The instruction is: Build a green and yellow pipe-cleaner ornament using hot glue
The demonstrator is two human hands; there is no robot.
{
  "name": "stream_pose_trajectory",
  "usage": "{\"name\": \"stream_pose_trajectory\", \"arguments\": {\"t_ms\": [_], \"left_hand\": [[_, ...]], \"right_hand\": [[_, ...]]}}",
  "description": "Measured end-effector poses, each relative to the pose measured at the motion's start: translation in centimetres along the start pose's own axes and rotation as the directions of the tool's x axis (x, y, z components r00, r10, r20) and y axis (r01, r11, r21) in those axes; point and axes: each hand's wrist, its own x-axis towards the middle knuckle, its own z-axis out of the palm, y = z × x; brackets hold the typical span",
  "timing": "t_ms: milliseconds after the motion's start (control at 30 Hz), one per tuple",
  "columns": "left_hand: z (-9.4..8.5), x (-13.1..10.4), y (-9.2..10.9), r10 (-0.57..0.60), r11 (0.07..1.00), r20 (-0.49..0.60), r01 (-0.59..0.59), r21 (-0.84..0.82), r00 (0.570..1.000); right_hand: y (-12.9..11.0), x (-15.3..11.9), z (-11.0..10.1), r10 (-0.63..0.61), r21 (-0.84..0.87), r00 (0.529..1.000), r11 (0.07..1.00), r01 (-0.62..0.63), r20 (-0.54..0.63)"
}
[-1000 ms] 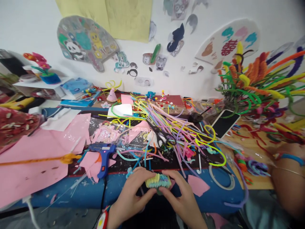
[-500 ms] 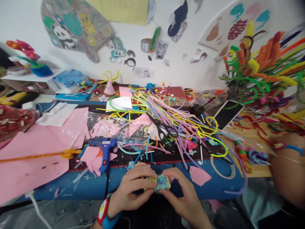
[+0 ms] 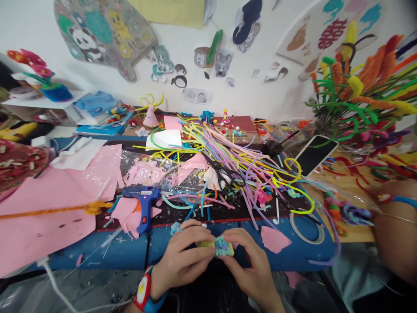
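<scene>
Both my hands meet just in front of the blue table edge, gripping a small yellow piece with blue and purple fuzzy pipe-cleaner work [image 3: 223, 246]. My left hand [image 3: 185, 252] has its fingers closed round the bare yellow left end. At the other end, my right hand [image 3: 249, 263] pinches the piece between thumb and fingers. Part of the piece is hidden under my fingers. A small light-blue fuzzy bit [image 3: 176, 228] lies just beyond my left hand. Farther left, a blue hot glue gun [image 3: 146, 208] with a small red light rests on pink scraps.
A heap of colored pipe cleaners [image 3: 224, 148] covers the table middle, with black scissors [image 3: 224, 176] in it. Pink sheets [image 3: 58, 204] spread leftward. A tape roll [image 3: 306, 237] and a phone [image 3: 314, 154] lie right. Another person's arm [image 3: 395, 230] is at far right.
My left fingers have shifted slightly on the piece, and more of its yellow left end shows. Both hands keep hold of it. The view has moved a little.
</scene>
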Motion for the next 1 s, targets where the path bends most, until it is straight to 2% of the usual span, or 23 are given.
{"name": "stream_pose_trajectory", "arguments": {"t_ms": [200, 400, 500, 600, 733, 1000], "left_hand": [[0.7, -0.4, 0.0, 0.010, 0.997, 0.005, -0.010, 0.081, 1.000], [1.4, -0.3, -0.5, 0.030, 0.999, -0.008, -0.030, 0.026, 1.000], [1.5, -0.2, -0.6, -0.003, 1.000, 0.009, 0.003, -0.019, 1.000], [1.4, -0.2, -0.7, -0.039, 0.996, 0.047, 0.043, -0.084, 0.998], [1.3, -0.4, -1.0, -0.051, 0.988, 0.095, 0.064, -0.141, 0.994], [1.4, -0.9, -1.2, -0.076, 0.980, 0.099, 0.093, -0.175, 0.992]], "right_hand": [[0.8, -0.6, 0.5, 0.106, 0.108, 0.986, 0.990, -0.092, -0.132], [1.6, -1.1, 0.4, 0.217, 0.210, 0.958, 0.962, -0.177, -0.186], [2.2, -1.4, 0.2, 0.295, 0.268, 0.944, 0.931, -0.249, -0.148], [2.5, -1.5, -0.1, 0.364, 0.324, 0.930, 0.887, -0.328, -0.056], [2.4, -1.4, -0.1, 0.475, 0.413, 0.880, 0.800, -0.435, 0.007], [1.7, -1.0, 0.1, 0.540, 0.538, 0.838, 0.685, -0.491, 0.077]]}}
